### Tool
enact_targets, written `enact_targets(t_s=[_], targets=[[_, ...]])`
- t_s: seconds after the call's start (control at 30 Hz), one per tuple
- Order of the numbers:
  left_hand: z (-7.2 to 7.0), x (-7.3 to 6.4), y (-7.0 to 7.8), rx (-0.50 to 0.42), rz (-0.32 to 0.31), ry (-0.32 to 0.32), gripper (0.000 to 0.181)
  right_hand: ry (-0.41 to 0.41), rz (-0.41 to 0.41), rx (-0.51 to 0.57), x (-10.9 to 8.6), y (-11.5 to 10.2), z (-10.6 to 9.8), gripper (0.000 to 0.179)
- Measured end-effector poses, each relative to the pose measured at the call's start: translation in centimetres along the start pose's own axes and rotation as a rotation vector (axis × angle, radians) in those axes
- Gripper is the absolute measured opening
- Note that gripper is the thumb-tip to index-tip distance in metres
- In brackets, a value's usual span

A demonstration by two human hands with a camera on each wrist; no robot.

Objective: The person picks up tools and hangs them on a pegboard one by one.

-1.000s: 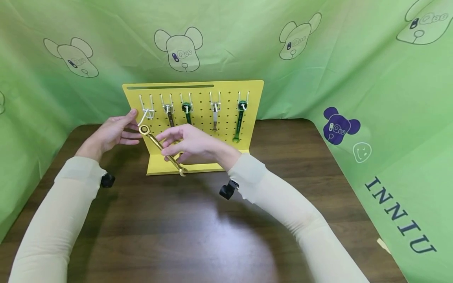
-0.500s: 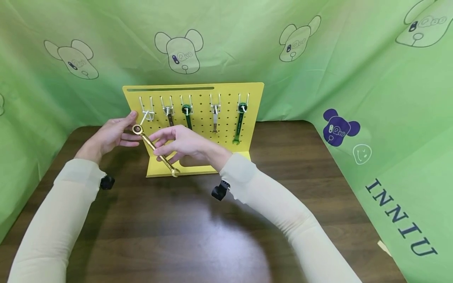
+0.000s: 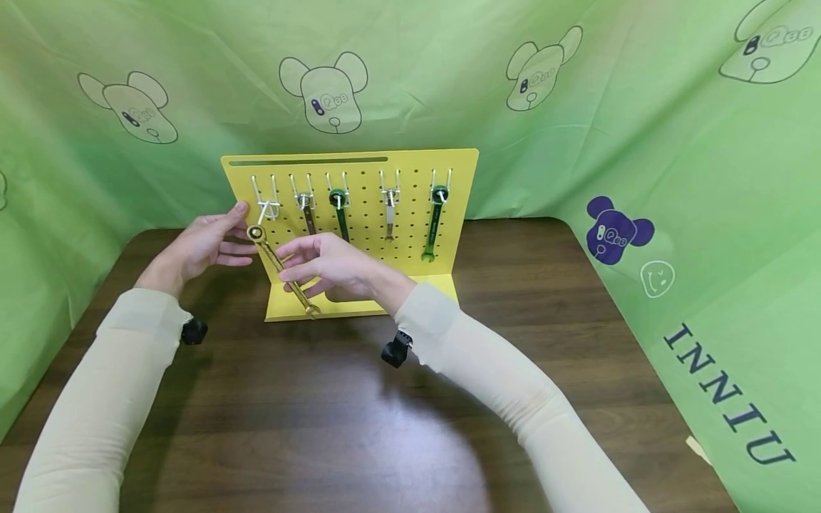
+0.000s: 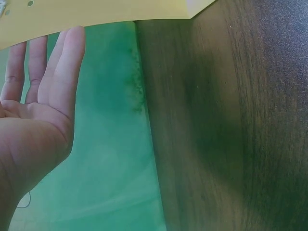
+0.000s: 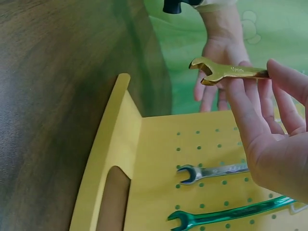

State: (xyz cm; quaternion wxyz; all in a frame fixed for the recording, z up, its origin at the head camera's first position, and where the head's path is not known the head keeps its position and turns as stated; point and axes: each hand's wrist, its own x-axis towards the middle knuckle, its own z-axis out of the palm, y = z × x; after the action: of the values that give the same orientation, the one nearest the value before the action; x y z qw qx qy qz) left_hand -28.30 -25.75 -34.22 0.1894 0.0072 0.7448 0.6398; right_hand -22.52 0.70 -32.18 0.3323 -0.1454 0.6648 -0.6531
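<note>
My right hand point(image 3: 336, 263) pinches a gold combination wrench point(image 3: 268, 251) between thumb and fingers. The wrench slants in front of the yellow pegboard point(image 3: 410, 249), ring end up and left, its open end point(image 5: 211, 71) toward the board's foot. In the head view the ring overlaps the tip of the leftmost white hook point(image 3: 268, 210), which carries no wrench. My left hand point(image 3: 208, 239) is at the board's left edge, fingers stretched out, thumb up along the edge. In the left wrist view some of its fingertips point(image 4: 74, 36) reach the edge and others pass behind it.
Several wrenches hang from the other hooks: a dark silver one point(image 3: 309, 216), a green one point(image 3: 341, 214), a silver one point(image 3: 389, 214) and another green one point(image 3: 435, 221). The board stands on a brown wooden table point(image 3: 308, 413). Green printed cloth point(image 3: 423, 85) surrounds the table.
My right hand has moved left with the gold wrench. The ring went past the hook tip, then came slightly back right and up over it. My left hand has stayed put.
</note>
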Motion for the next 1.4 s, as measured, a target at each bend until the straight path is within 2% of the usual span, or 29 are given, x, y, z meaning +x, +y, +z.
enact_targets(t_s=[0.3,0.43,0.7,0.83,1.13,1.4], targets=[[0.0,0.0,0.0,-0.010,0.000,-0.002,0.048,0.022,0.044,0.078,1.7,1.2,0.0,0.035],[0.0,0.1,0.0,-0.001,0.001,-0.002,0.049,0.068,0.052,0.112,2.4,1.4,0.2,0.034],[0.0,0.2,0.0,0.000,-0.002,-0.015,0.056,0.155,0.055,0.266,3.6,0.6,0.6,0.032],[0.0,0.2,0.0,0.009,-0.008,-0.010,0.059,0.191,0.054,0.304,3.9,0.4,0.8,0.032],[-0.1,0.3,0.1,0.006,-0.008,-0.006,0.055,0.260,0.031,0.306,4.4,0.9,0.7,0.033],[-0.1,0.2,-0.1,-0.002,-0.001,-0.022,0.052,0.299,0.013,0.246,4.7,1.5,0.8,0.038]])
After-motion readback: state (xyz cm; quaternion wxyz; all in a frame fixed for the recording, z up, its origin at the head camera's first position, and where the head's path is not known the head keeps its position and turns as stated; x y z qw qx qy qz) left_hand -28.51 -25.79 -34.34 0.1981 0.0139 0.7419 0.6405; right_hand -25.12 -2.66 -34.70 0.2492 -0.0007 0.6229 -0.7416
